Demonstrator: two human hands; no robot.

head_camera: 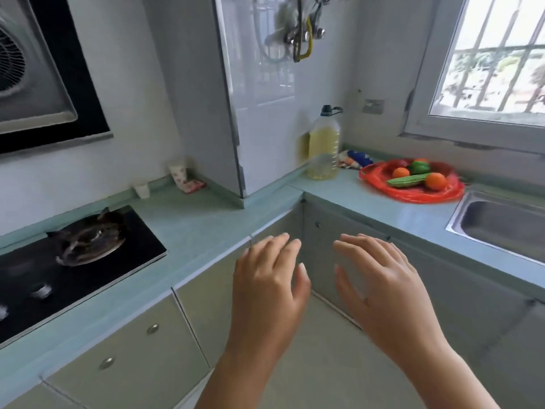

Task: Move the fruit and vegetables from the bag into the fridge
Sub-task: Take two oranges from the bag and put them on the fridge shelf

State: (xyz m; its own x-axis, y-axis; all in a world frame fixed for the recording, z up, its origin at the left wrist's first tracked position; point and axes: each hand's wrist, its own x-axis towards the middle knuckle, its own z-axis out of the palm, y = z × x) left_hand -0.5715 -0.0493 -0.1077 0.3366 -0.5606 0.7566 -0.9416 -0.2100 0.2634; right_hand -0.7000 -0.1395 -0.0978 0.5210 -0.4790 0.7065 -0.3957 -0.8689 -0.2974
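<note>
Hands: my left hand (268,278) and right hand (383,287) float before glossy cabinet doors, fingers spread, holding nothing | red crinkled plastic bag (413,192) lies open on teal countertop (206,219) beside steel sink (498,222), holding two oranges (435,181), ridged cucumber-like vegetable (408,180), green pepper (420,166) | oil bottle (323,146) label unreadable.

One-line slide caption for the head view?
Both hands, left and right, empty; produce in red bag beside sink.

A red bag (413,188) holds two orange fruits (435,181), a green pepper (420,167) and a green gourd (408,180) on the pale turquoise tabletop (206,219), beside a black hob (73,261).
</note>
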